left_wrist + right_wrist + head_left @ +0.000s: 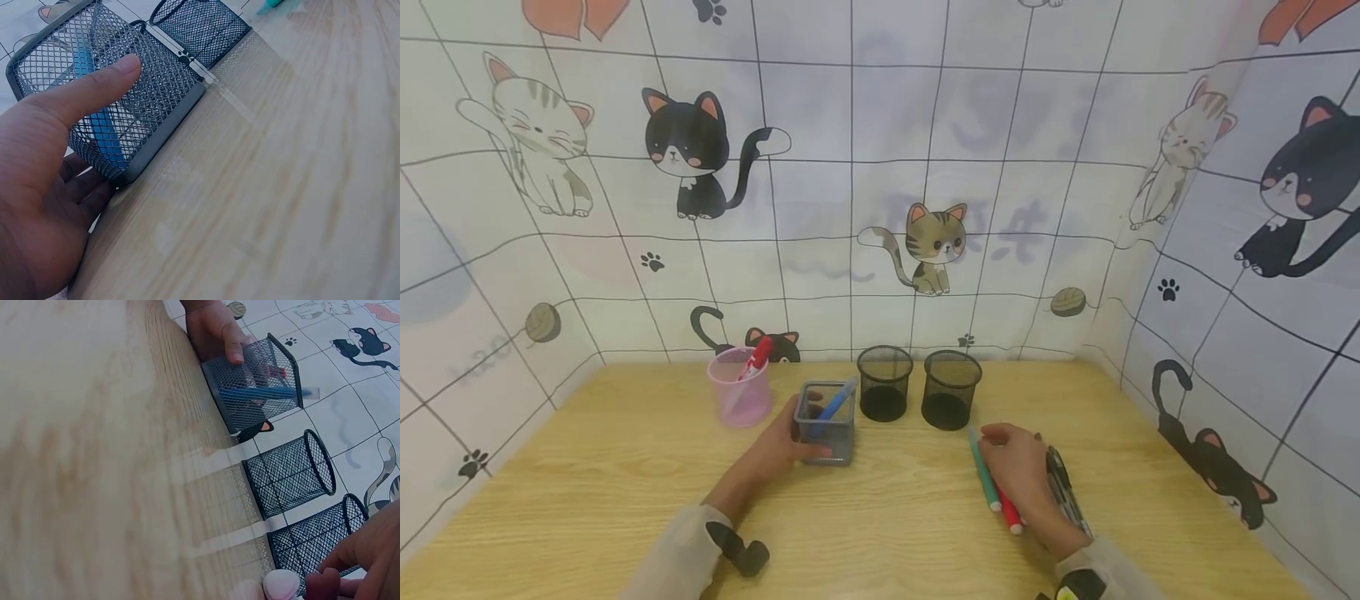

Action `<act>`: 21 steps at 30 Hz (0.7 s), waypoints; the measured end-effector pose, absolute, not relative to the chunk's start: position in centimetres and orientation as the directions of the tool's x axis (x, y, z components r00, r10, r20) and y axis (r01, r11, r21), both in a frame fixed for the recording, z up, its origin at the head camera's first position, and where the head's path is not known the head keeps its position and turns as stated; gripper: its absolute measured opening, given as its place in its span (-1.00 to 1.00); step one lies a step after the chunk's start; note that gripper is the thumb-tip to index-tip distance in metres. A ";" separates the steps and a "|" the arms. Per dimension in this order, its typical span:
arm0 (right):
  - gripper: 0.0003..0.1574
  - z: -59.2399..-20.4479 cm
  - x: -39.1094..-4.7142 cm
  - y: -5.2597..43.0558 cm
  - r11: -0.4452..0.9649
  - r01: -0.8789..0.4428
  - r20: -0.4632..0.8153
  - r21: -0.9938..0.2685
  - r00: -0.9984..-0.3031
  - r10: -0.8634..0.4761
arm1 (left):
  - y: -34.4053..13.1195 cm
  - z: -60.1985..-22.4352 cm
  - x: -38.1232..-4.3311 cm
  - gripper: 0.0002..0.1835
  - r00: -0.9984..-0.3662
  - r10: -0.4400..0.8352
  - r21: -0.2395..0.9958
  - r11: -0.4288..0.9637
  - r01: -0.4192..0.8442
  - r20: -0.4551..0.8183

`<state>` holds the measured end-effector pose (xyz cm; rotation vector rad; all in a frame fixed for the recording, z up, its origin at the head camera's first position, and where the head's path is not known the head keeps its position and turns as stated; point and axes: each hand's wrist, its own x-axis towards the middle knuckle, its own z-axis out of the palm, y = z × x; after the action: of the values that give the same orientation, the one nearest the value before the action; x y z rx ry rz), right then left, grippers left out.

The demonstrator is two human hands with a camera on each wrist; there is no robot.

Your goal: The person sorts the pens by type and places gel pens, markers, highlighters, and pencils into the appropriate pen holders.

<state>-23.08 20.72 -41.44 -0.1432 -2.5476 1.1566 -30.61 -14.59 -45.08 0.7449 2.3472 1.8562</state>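
A grey square mesh pen holder [826, 425] stands on the table with a blue marker [835, 407] leaning inside it. My left hand [782, 442] grips this holder from its left side, the thumb across the near face and the other fingers behind. On the right, my right hand [1017, 467] is lowered over a green marker [986, 475] and a red marker [1009, 510]. Its bent fingers are beside the green marker's far end, and the hand covers part of the red one. Whether they pinch a marker is hidden. Several black pens [1063, 483] lie just right of that hand.
Two round black mesh pen holders [883, 387] stand side by side behind the hands. A pink cup [741, 392] holding a red-capped marker [756, 358] is at the back left. Cat-patterned sheeting [820, 250] encloses the wooden table [880, 533] at the back and sides.
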 end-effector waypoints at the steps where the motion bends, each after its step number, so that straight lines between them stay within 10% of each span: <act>1: -0.71 -41.5 -23.1 20.8 0.666 -0.055 0.270 -0.744 -0.937 0.224 | -14.6 -45.1 -30.6 -0.06 -0.881 0.405 0.929 0.159 0.333 0.247; 21: -0.73 -42.3 -22.7 19.6 0.730 -0.074 0.293 -0.680 -0.939 0.178 | -14.4 -44.1 -30.0 -0.04 -0.888 0.398 0.940 0.146 0.308 0.230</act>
<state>-22.70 19.62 -42.31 -0.0811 -2.5943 1.0400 -30.00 -14.41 -44.14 0.7171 2.3211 1.8744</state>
